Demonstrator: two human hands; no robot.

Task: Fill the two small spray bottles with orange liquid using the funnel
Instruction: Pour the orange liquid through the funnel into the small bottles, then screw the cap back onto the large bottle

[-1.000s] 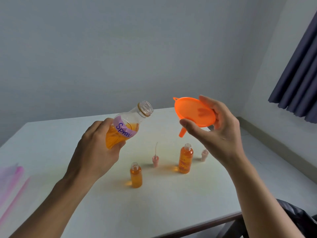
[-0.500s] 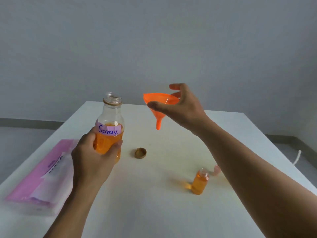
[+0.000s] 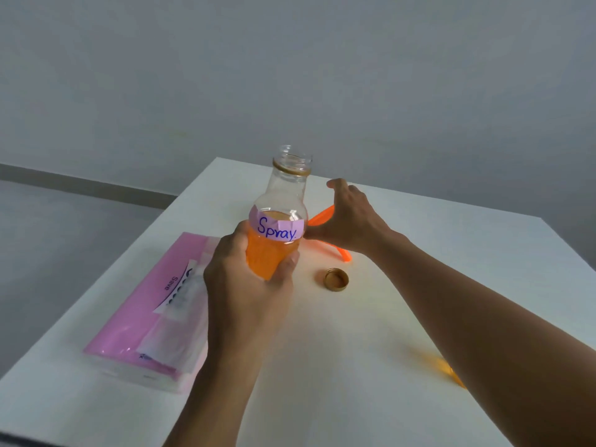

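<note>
My left hand (image 3: pixel 248 285) grips the big clear bottle (image 3: pixel 280 221) labelled "Spray", upright, uncapped and about half full of orange liquid, just above the white table (image 3: pixel 338 366). Behind it the orange funnel (image 3: pixel 322 217) lies on its side on the table, spout pointing right. My right hand (image 3: pixel 351 217) is on the funnel's rim, thumb against it and index finger lifted. One small spray bottle (image 3: pixel 451 372) shows only as an orange blur beside my right forearm. The other small bottle is out of view.
The big bottle's gold cap (image 3: pixel 336 279) lies upturned on the table in front of the funnel. A pink tissue pack (image 3: pixel 154 311) lies along the table's left side. The table's left edge drops to the grey floor.
My view swung left. My right hand brought the funnel down from the air onto the table behind the big bottle. My left hand has kept the bottle upright.
</note>
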